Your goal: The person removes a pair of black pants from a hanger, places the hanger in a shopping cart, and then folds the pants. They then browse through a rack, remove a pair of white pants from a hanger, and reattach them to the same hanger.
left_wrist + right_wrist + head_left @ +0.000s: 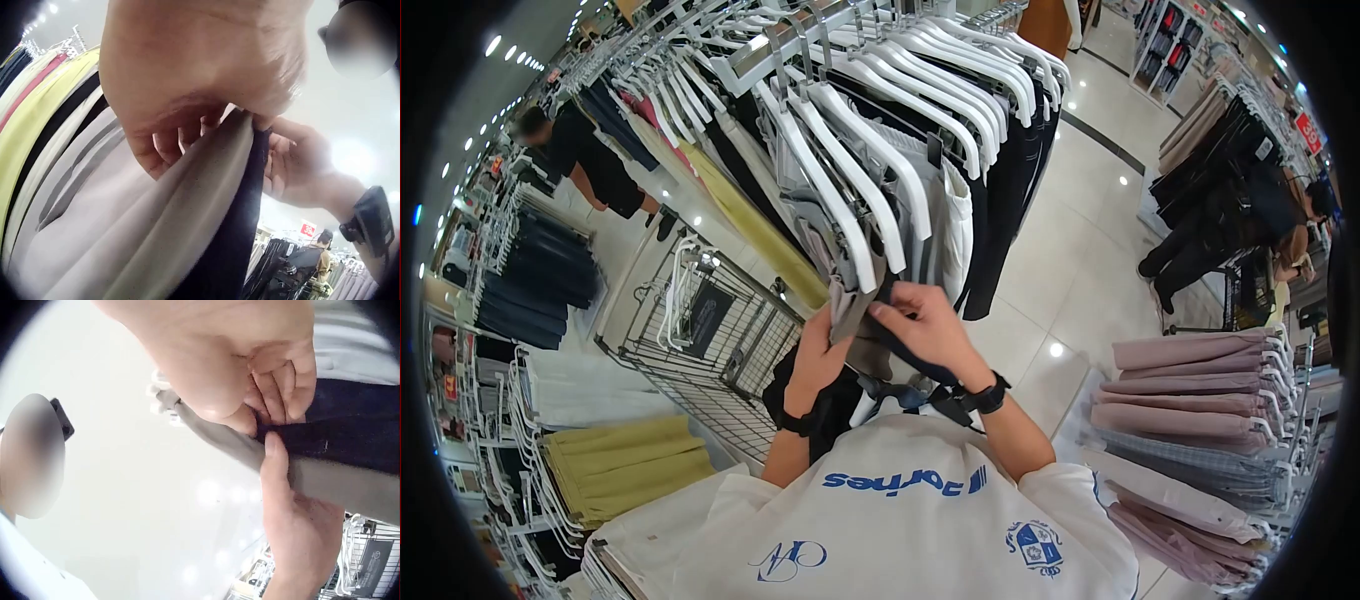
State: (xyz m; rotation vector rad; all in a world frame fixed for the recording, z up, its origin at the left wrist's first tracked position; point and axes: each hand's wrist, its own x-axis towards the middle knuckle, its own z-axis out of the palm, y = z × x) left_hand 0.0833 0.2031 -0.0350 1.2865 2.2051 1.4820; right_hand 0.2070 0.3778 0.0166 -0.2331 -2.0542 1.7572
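Observation:
My left hand [818, 352] pinches the edge of a grey-beige garment [850, 312] below the white hangers [878, 212]. Beside it, my right hand [928, 325] grips a dark navy garment [915, 360] that lies against the grey one. In the left wrist view the grey cloth [181, 219] hangs from my left fingers, with the navy cloth [234, 250] behind it. The right wrist view has my right thumb and fingers [275, 387] on the navy fabric [350, 425], and my left thumb [275, 456] touching the two fabrics where they meet.
A wire shopping cart [730, 350] holding white hangers stands left of the rack. Folded yellow trousers [625, 465] hang at lower left, pink trousers [1190, 390] at right. One person [595, 165] is at upper left, another [1230, 225] at right. Tiled floor [1050, 260] lies between the racks.

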